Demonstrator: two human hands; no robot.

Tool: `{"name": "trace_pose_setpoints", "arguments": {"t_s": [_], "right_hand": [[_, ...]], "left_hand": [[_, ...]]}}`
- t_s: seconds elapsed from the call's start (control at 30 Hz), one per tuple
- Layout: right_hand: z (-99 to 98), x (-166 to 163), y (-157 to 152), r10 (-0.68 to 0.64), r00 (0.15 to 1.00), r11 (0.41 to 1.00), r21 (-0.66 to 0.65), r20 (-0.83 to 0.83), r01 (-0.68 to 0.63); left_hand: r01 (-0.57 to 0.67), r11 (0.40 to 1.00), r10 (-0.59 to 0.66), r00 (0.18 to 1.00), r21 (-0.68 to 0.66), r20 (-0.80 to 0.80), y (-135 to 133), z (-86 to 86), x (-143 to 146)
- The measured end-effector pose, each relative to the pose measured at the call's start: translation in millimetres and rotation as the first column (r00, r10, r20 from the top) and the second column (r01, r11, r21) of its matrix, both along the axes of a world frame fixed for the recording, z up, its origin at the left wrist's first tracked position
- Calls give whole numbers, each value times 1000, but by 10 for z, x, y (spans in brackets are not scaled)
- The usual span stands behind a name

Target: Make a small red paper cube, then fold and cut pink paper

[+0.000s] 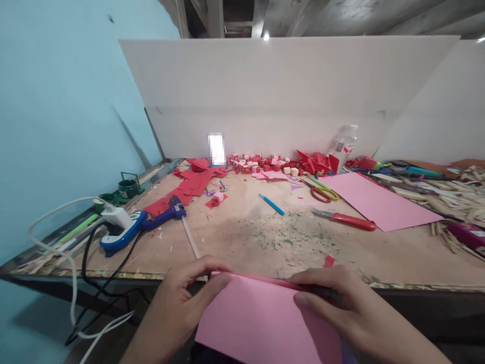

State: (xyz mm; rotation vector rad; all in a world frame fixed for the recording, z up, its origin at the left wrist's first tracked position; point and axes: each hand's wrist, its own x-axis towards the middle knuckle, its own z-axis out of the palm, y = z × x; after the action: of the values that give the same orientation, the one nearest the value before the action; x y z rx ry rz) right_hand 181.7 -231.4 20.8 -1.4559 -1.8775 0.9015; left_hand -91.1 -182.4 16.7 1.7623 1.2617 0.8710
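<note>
A sheet of pink paper [261, 318] is held between my two hands at the table's front edge, its far edge folded over in a narrow strip. My left hand [189, 293] pinches the paper's far left corner between thumb and fingers. On the far right part of the same edge, my right hand [337, 298] closes with the thumb on top and the fingers behind. Just beyond the right hand lies a small red paper scrap [329, 261]. The paper's near end runs out of view at the bottom.
On the wooden table [235, 232] lie a blue pen [272, 204], a red-handled knife [352, 221], scissors [322, 193] and another pink sheet [382, 199]. A blue glue gun [166, 215] and power strip [123, 232] with cables stand left. Small cubes [261, 164] and a plastic bottle [344, 146] are behind.
</note>
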Motion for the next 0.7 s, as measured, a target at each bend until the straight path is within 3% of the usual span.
{"name": "trace_pose_setpoints", "arguments": {"t_s": [0.23, 0.57, 0.7], "right_hand": [[26, -84, 100, 97, 992, 995, -22, 85, -96], [-51, -44, 81, 93, 983, 996, -20, 156, -91], [3, -166, 108, 146, 986, 989, -28, 84, -144]], "left_hand": [[18, 1000, -18, 1000, 11, -25, -11, -2, 3], [-6, 995, 13, 997, 104, -74, -15, -13, 67], [109, 976, -96, 992, 186, -81, -39, -25, 152]]}}
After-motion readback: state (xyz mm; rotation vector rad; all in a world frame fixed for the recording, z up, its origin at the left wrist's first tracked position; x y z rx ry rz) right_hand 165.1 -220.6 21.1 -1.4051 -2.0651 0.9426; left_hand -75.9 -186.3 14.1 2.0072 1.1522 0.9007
